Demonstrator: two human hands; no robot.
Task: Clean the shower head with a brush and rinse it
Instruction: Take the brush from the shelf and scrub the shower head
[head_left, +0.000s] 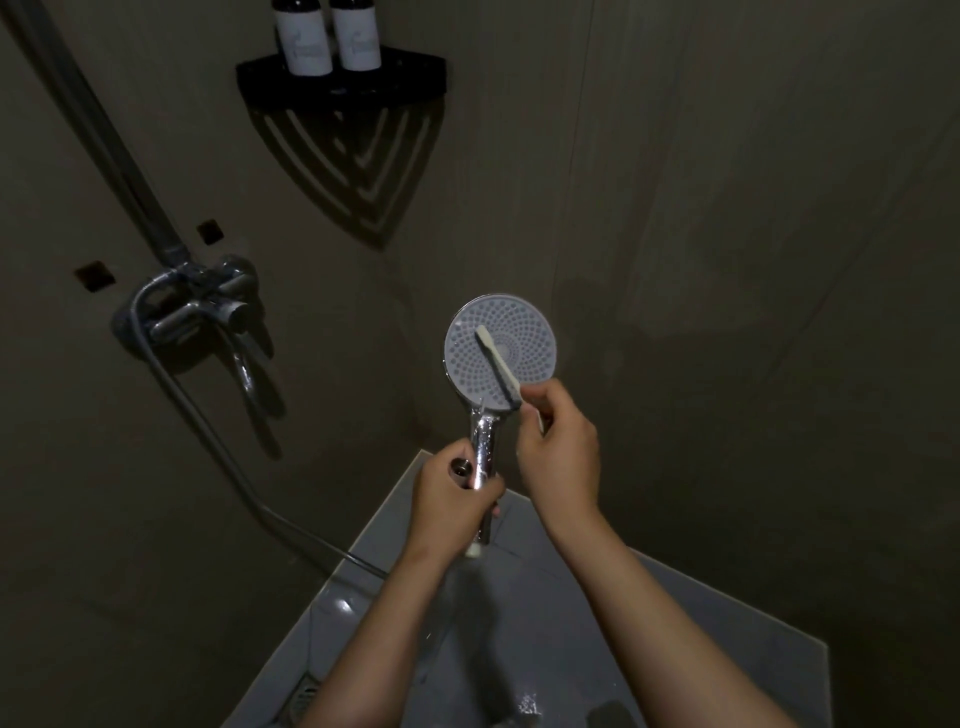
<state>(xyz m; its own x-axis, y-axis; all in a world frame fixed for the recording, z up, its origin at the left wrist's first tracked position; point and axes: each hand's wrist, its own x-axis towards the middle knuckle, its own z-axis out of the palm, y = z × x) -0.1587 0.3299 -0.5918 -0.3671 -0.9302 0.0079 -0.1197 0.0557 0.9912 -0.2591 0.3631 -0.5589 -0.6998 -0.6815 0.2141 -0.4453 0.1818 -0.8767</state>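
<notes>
**Two steps, one in progress: scrubbing now, rinsing to follow**

Standing in the shower stall, I am watching a person holding up the round grey shower head with the chrome handle (530, 338), its nozzle face turned toward them. The left hand (452, 499) is wrapping its curled fingers round the chrome handle, at six o'clock below the face. The right hand (558, 452), at five o'clock from the face, is pinching the slim cream plastic brush (493, 356) by its handle. The bristle end is lying on the nozzles at about ten o'clock from the face's centre.

I am judging the brushing to be under way. Whether the whole face has been covered I cannot tell.

No water is showing from the nozzles, so the rinse is looking like the step left. The chrome mixer tap (208, 306) is sitting on the wall at nine o'clock from the head, with neither hand on it.
</notes>
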